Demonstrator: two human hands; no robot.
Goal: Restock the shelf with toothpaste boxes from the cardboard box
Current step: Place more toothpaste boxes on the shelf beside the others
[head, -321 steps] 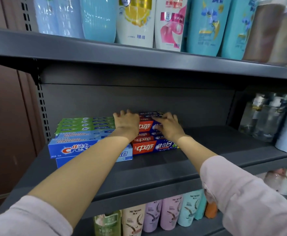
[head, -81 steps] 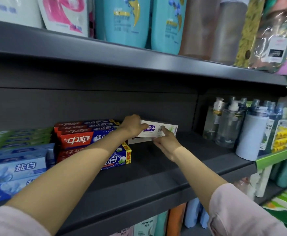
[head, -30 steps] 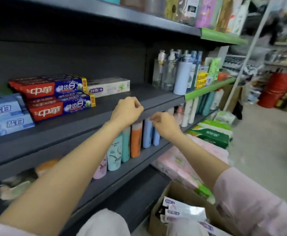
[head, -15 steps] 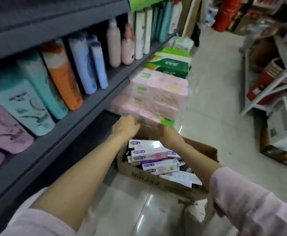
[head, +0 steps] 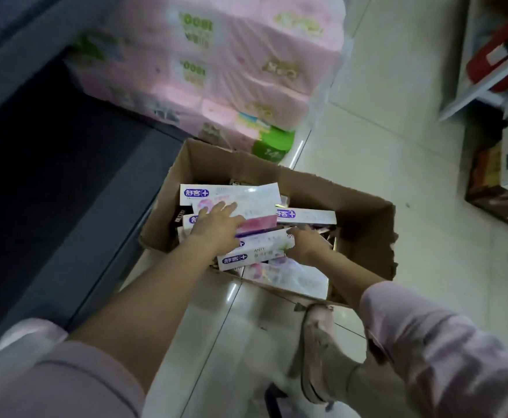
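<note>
- Head view, looking down: an open brown cardboard box (head: pixel 364 212) stands on the pale glossy tiled floor (head: pixel 397 146), just beside the dark grey base of the shelf unit (head: pixel 75 236).
- Contents: a loose pile of long white and purple toothpaste boxes (head: pixel 307 217), lying flat at mixed angles and overlapping; some show a purple logo patch at one end.
- Left hand (head: pixel 216 226): reaches into the carton, fingers straight and spread, resting flat on the topmost white and pink toothpaste carton (head: pixel 246 200); nothing is clasped.
- Right hand (head: pixel 305 244): inside the carton at the right end of a white toothpaste box with green print (head: pixel 255 253), which lies just under the left wrist; the fingers meet that end, but whether they grasp it cannot be told.
- Both forearms are bare, with pale pink sleeves (head: pixel 445 354) pushed up.
- Beyond the carton, touching its far edge: a stack of pink plastic-wrapped tissue packs (head: pixel 246 64), with a green pack (head: pixel 272 146) at the bottom.
- Lower middle: a pale shoe (head: pixel 319 348) on the tiles, near the carton's near wall.
- Right edge: a dark printed box (head: pixel 494 191) on the floor, well apart from the carton.
</note>
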